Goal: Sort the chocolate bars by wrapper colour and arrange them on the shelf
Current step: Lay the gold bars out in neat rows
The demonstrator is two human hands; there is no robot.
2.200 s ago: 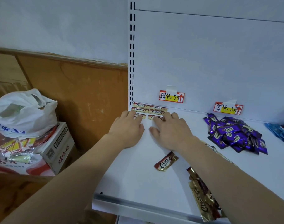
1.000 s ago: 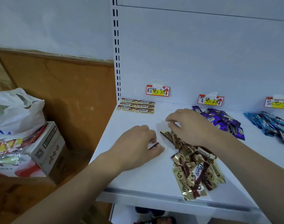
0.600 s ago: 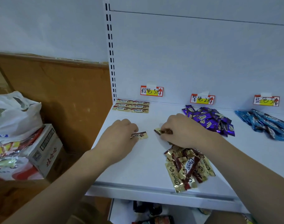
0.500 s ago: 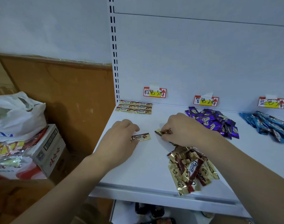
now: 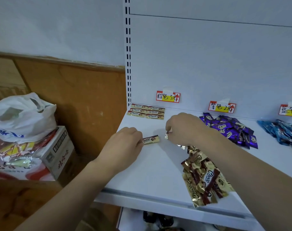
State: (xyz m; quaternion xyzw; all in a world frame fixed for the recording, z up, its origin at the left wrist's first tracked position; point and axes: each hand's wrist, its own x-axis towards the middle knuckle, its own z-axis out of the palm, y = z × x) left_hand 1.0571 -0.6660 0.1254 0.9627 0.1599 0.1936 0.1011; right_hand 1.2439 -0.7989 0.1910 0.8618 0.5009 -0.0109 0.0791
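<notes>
On the white shelf (image 5: 151, 174), my left hand (image 5: 123, 144) pinches one end of a brown-and-gold chocolate bar (image 5: 151, 140) that lies flat. My right hand (image 5: 183, 127) grips another brown-and-gold bar (image 5: 167, 135) by its crimped end, just right of the first. A loose pile of brown-and-gold bars (image 5: 203, 177) lies under my right forearm. Several brown-and-gold bars (image 5: 146, 111) sit in neat rows at the back left, below a brown price label (image 5: 168, 97). A purple pile (image 5: 230, 129) and a blue pile (image 5: 281, 130) lie further right.
Price labels for purple (image 5: 222, 107) and blue (image 5: 289, 110) hang on the back panel. Left of the shelf stand a cardboard box (image 5: 58, 152) and a white plastic bag (image 5: 20, 117) against a wooden wall. A lower shelf holds dark items (image 5: 158, 219).
Both hands left the neat rows at the back and came to the loose pile. Each has taken up one brown-and-gold bar. In the last half second the hands barely moved.
</notes>
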